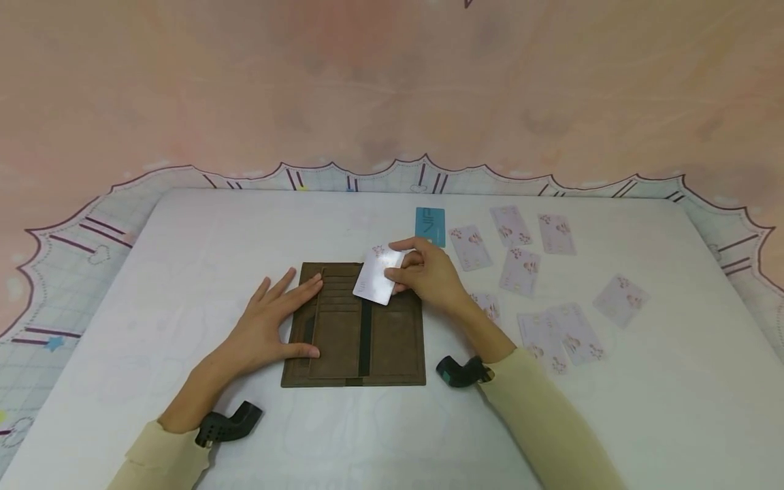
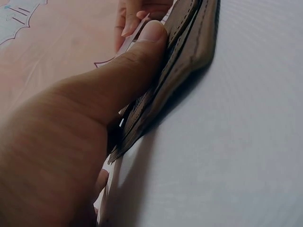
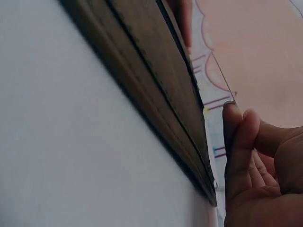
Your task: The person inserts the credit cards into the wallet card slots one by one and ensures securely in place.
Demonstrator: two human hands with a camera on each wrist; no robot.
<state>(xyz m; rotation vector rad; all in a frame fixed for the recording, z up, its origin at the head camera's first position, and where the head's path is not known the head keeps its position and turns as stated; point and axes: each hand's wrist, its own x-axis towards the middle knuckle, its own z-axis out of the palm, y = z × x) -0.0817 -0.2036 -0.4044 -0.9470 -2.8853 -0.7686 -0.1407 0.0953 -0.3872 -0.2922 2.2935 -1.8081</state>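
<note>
A brown wallet (image 1: 397, 347) lies unfolded on the white table, card slots showing on its left half and a dark strip down the middle. My left hand (image 1: 269, 323) rests on its left edge, fingers spread and thumb pressing the lower part; in the left wrist view the thumb (image 2: 137, 52) lies over the stitched edge. Between thumb and fingers my right hand (image 1: 429, 272) pinches a white card (image 1: 375, 275) with a small reddish pattern, tilted over the wallet's upper middle. The right wrist view shows this card nearly edge-on, above the fingertips (image 3: 229, 111).
Several pale patterned cards lie scattered on the right of the table, among them a lone card (image 1: 621, 301) and an overlapping pair (image 1: 576, 333). A blue card (image 1: 431, 224) lies beyond the right hand. A patterned cloth (image 1: 392, 88) hangs behind the table (image 1: 202, 231).
</note>
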